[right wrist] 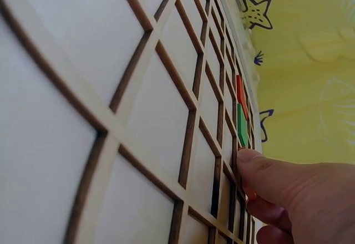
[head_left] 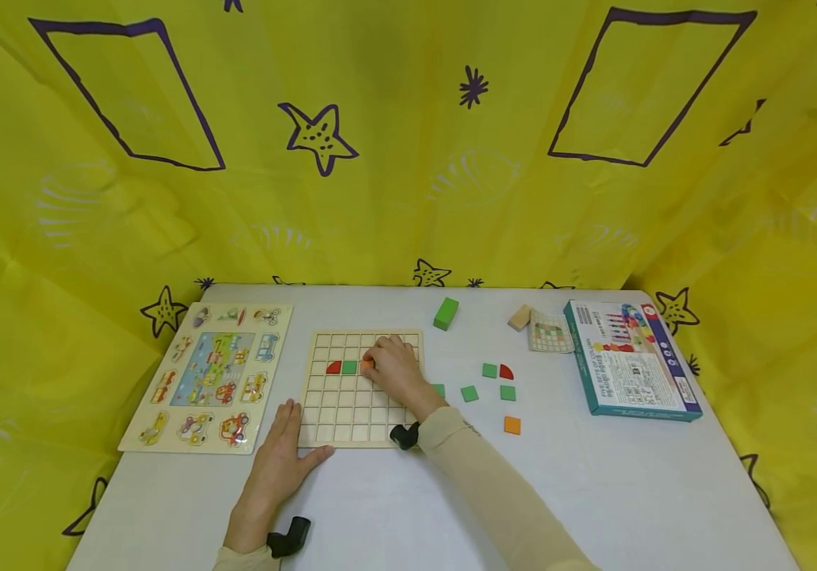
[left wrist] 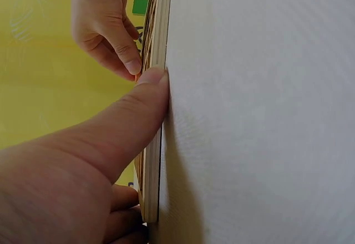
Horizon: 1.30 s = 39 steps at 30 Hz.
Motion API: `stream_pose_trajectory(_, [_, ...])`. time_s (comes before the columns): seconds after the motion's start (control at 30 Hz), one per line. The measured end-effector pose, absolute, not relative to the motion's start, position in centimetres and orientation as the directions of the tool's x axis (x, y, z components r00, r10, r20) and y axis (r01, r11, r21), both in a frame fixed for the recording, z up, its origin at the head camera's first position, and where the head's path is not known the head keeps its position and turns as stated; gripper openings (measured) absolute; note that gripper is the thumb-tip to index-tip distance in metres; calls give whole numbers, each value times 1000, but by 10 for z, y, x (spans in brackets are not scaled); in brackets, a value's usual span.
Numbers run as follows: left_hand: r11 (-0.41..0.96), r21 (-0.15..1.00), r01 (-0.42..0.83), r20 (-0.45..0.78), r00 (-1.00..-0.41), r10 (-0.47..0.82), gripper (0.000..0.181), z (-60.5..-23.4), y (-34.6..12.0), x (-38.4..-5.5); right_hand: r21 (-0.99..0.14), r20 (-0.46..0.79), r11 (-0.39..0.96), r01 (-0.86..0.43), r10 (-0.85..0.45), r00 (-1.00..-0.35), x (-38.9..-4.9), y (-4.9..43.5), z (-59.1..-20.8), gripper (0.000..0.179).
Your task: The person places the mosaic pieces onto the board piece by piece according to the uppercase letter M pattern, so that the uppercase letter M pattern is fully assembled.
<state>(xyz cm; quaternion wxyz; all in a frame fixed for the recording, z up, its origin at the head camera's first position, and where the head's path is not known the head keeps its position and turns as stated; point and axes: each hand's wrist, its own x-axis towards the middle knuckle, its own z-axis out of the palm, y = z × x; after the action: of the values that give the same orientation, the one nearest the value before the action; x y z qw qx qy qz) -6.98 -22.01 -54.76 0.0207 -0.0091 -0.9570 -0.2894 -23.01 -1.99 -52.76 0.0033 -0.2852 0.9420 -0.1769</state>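
A wooden grid board (head_left: 326, 408) lies on the table. A red quarter-circle tile (head_left: 334, 367) and a green square tile (head_left: 349, 367) sit side by side in one row of cells. Just right of the green tile, my right hand (head_left: 397, 369) pinches an orange tile (head_left: 366, 365) at the board; its fingers hide most of that tile. In the right wrist view, a sliver of orange shows under the thumb (right wrist: 266, 172). My left hand (head_left: 281, 460) rests at the board's near left corner, fingers along the left side and thumb (left wrist: 138, 108) against the front edge.
Right of the board lie several green tiles (head_left: 508, 392), a red quarter-circle (head_left: 506, 371) and an orange square (head_left: 512, 425). Behind are a green block (head_left: 446, 313), a wooden block (head_left: 519, 317) and a pattern card (head_left: 550, 339). A boxed set (head_left: 630, 365) lies right, a picture puzzle (head_left: 166, 424) left.
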Motion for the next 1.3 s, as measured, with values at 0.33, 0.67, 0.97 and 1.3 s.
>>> stream_pose_trajectory(0.33, [831,555,38,70,-998,-1,96,-548,-219,-69,-317,109,780,-539,-535,-838,-231,-22,-530,24])
stream_pose_trajectory(0.67, [832,554,25,37,-999,6,97,-546,-219,-69,-336,136,766,-547,-536,-834,-230,-21,-531,23])
stream_pose_trajectory(0.97, [832,554,23,32,-999,6,97,-545,-219,-69,-346,141,764,-545,-532,-835,-228,-20,-532,23])
stream_pose_trajectory(1.3, [827,561,27,40,-999,5,97,-543,-217,-69,-353,131,759,-546,-538,-833,-228,-19,-533,27])
